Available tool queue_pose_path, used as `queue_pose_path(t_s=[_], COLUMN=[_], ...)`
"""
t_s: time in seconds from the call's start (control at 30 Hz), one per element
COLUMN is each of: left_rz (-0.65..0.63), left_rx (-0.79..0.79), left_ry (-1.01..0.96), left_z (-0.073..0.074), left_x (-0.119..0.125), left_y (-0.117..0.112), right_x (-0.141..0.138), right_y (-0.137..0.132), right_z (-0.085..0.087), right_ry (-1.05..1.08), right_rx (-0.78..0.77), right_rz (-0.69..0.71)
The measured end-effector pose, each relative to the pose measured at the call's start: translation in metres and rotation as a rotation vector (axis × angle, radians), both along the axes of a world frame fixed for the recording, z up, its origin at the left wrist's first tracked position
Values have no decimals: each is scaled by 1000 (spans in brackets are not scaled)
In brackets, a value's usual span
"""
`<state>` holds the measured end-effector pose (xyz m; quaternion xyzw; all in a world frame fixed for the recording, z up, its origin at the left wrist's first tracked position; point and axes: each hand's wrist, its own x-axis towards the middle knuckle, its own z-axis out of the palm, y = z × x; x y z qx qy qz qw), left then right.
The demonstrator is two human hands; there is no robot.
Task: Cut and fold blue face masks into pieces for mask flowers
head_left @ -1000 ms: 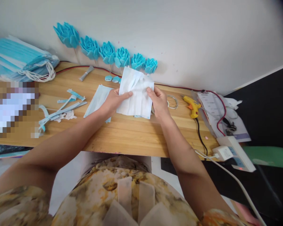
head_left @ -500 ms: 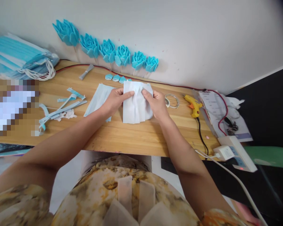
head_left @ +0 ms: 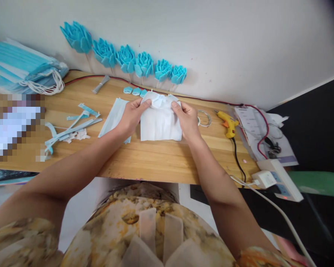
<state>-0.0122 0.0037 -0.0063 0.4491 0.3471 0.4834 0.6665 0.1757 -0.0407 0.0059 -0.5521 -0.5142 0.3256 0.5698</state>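
Note:
Between my hands a pale white sheet of mask fabric [head_left: 160, 122] is stretched, its upper edge folded and rumpled. My left hand [head_left: 132, 115] pinches its upper left edge, thumb on top. On the opposite side my right hand [head_left: 187, 120] grips the upper right edge in the same way. Under and beside my left hand lies another light-blue pleated mask piece [head_left: 113, 115], partly hidden by the wrist. Small blue cut petals [head_left: 136, 91] are lined up just behind the held sheet. A roll of tape [head_left: 205, 118] rests to the right of my right hand.
Several blue fabric flowers [head_left: 126, 59] on sticks lean against the wall. A stack of masks [head_left: 25, 66] sits at back left, with cut strips [head_left: 72, 133] nearer. At right are a yellow glue gun [head_left: 228, 124], papers [head_left: 250, 122] and a power strip [head_left: 284, 181] with cables.
The sheet has been spread wider between my hands, and its gathered middle now lies flatter. My hands have moved slightly apart.

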Motion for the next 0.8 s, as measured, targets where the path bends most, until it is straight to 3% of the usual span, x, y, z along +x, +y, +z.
queue_pose_path(t_s=[0.13, 0.4, 0.63, 0.8], left_rz=[68, 77, -142, -221], left_rx=[26, 4, 33, 26], left_ry=[-47, -176, -162, -119], left_z=[1, 1, 13, 11], left_x=[1, -1, 2, 1], left_y=[0, 12, -2, -6], right_x=[-1, -1, 1, 0], right_y=[-2, -2, 2, 0], right_z=[5, 3, -3, 0], right_ry=[42, -13, -17, -48], right_rx=[-14, -118, -53, -53], right_rz=[47, 192, 136, 142])
